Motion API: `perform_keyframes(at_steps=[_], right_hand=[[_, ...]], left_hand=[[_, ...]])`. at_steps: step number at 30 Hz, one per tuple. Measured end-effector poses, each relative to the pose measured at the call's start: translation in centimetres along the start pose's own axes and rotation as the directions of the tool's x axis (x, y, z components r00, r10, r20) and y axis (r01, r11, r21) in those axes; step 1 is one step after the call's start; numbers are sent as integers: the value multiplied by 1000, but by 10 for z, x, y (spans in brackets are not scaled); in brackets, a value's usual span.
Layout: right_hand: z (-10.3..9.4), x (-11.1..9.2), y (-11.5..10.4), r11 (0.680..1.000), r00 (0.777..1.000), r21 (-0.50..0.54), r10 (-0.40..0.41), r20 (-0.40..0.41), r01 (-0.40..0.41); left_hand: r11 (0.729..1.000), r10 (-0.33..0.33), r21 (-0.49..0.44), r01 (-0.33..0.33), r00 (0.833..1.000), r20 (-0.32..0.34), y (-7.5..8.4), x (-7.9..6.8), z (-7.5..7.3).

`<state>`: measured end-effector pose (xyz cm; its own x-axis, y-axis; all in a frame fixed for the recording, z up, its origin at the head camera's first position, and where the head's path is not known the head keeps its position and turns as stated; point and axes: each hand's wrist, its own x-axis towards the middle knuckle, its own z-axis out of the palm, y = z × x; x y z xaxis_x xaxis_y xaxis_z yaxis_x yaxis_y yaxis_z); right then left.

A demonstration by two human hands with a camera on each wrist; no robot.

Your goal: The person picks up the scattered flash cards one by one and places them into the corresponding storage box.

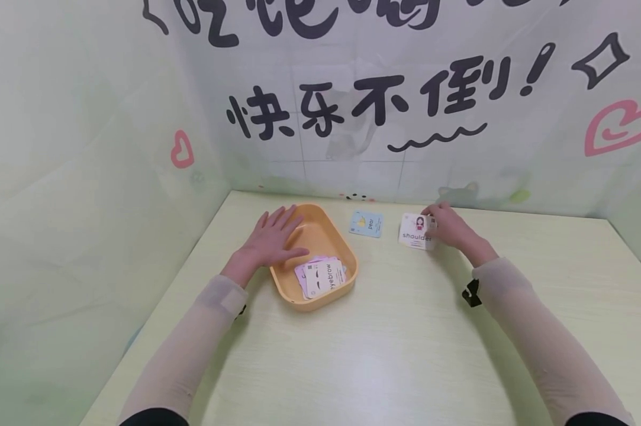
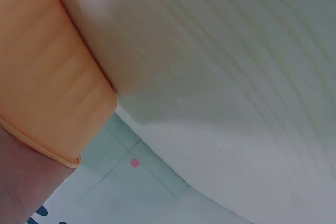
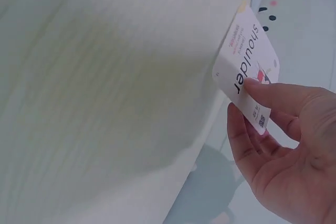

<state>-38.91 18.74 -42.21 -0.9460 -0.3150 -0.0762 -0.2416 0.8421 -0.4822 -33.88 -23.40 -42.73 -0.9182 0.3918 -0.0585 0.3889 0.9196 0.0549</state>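
My right hand [image 1: 453,229] pinches a white card printed "shoulder" [image 1: 413,235] near the back of the table. In the right wrist view, the thumb lies on the printed face of that card [image 3: 244,66] and the fingers are behind it. My left hand [image 1: 269,239] is spread over the left side of an orange tray [image 1: 316,228], fingers straight. The left wrist view catches part of this hand [image 2: 26,182] against the tray's rim. Several cards, an "eyebrow" card [image 1: 324,278] on top, lie in the tray's near end.
A blue "pear" card [image 1: 366,223] lies on the table between the tray and the right hand. The pale wooden table [image 1: 384,343] ends at a wall sheet [image 1: 352,174] with large black lettering. Another sheet [image 1: 86,207] hangs along the left side.
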Motion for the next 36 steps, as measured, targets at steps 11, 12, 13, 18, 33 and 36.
perform_keyframes(at_steps=[11, 12, 13, 18, 33, 36], right_hand=[[-8, -5, -20, 968, 1000, 248, -27, -1, 27], [-9, -5, -23, 964, 999, 264, -33, -5, 33], [-10, -6, -27, 960, 999, 279, -37, -9, 38], [-13, -12, -47, 941, 998, 331, -60, -36, 68], [-17, -28, -97, 901, 978, 380, -189, -92, 210], [-16, -29, -106, 890, 974, 395, -210, -84, 226]], left_hand=[[1000, 2, 6, -2, 1000, -6, 1, 0, -3], [1000, 1, 8, -1, 1000, -5, 1, 0, -3], [1000, 1, 7, -1, 1000, -6, 1, 0, -3], [1000, 5, 2, -5, 1000, -5, 1, -1, -3], [1000, 11, 3, -11, 1000, -7, 1, -2, -3], [1000, 10, 2, -10, 1000, -6, 1, -3, -4]])
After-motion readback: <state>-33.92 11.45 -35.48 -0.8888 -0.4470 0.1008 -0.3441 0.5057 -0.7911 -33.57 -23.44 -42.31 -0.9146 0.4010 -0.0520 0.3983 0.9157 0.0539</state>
